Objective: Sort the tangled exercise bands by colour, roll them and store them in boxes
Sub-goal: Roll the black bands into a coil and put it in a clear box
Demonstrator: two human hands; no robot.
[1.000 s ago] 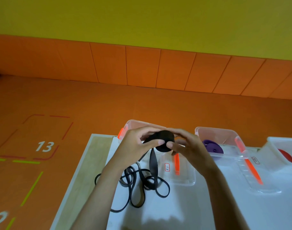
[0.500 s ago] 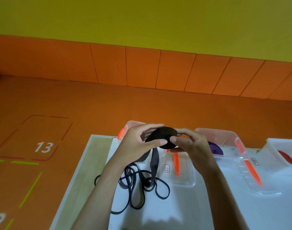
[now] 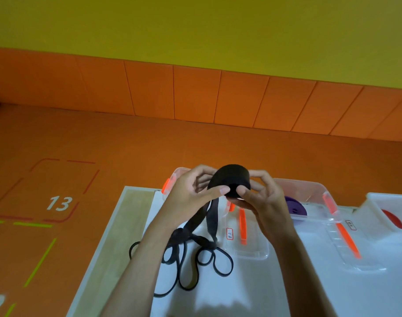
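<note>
Black band: its rolled part is held up between the fingers of both hands, above the bench. The tail drops from the fingers to the loops lying below them.
Why raised: probably so the tail feeds freely and the coil stays tight while it is wound.
Left hand: thumb and curled fingers pinch the coil's left side, with the wrist bent upward.
Right hand: thumb and curled fingers cup the coil's right side.
Clear box: just beyond the fingers, likely meant for this band. Its contents are hidden.
Lid: flat on the bench below the right fingers.
Purple roll: boxed, right of the fingers.
Red roll: farther right again.
</note>
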